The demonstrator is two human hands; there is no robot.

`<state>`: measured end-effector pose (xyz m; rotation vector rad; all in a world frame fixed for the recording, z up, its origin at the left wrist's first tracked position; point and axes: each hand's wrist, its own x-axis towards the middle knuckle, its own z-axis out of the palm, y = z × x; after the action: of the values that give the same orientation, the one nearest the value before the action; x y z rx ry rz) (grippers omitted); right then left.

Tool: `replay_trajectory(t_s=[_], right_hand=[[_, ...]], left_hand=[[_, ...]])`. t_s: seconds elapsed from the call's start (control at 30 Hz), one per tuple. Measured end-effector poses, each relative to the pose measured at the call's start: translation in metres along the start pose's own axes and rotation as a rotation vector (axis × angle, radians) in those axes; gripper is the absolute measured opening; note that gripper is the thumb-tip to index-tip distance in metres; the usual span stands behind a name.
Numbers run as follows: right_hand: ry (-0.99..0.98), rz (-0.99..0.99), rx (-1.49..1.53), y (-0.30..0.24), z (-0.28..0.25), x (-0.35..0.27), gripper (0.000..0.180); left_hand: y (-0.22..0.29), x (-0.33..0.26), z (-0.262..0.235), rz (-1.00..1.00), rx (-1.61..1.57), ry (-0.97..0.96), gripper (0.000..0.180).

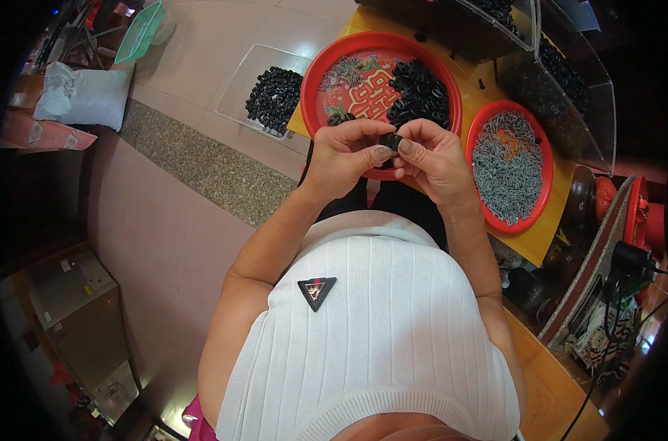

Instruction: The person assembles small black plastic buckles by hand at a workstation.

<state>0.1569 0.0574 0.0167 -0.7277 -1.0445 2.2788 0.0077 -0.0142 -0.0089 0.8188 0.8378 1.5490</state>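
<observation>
Above the near rim of a round red tray [309, 81], my left hand [346, 156] and my right hand [434, 159] meet, thumbs and fingertips pinched together. Between them is a small black plastic part [391, 140], gripped from both sides; my fingers cover most of it. A heap of black oval parts [420, 94] lies in the right half of the tray, and a few more sit close to my left fingers. Small grey screws [346, 71] are scattered at the tray's far left. Right of my right hand stands a smaller red tray [547, 173] full of grey screws [506, 180].
Clear plastic bins [565, 110] with black parts rise at the right back of the yellow table [472, 72]. A transparent tray of black parts [273, 99] is on the floor at left. A white sack [84, 95] and a metal cabinet [73, 287] stand farther left.
</observation>
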Motion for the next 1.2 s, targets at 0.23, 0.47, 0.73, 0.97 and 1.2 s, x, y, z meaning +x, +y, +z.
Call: replay_trajectory(t_s=[0.23, 0.47, 0.73, 0.97, 1.2], right_hand=[[-0.055, 0.009, 0.073, 0.003, -0.003, 0.004, 0.011], [-0.094, 0.054, 0.083, 0.000, -0.003, 0.008, 0.013], [-0.080, 0.043, 0.084, -0.002, -0.001, 0.005, 0.014], [-0.093, 0.039, 0.090, 0.000, -0.003, 0.005, 0.014], [0.092, -0.035, -0.229, -0.004, 0.009, 0.005, 0.006]], left_hand=[[0.000, 0.002, 0.000, 0.033, 0.074, 0.022, 0.027], [-0.004, 0.001, 0.001, 0.050, 0.090, 0.045, 0.026], [0.001, 0.001, 0.005, 0.074, 0.160, 0.045, 0.026], [0.000, 0.000, 0.007, 0.104, 0.213, 0.073, 0.022], [-0.007, 0.001, 0.010, 0.101, 0.160, 0.140, 0.022]])
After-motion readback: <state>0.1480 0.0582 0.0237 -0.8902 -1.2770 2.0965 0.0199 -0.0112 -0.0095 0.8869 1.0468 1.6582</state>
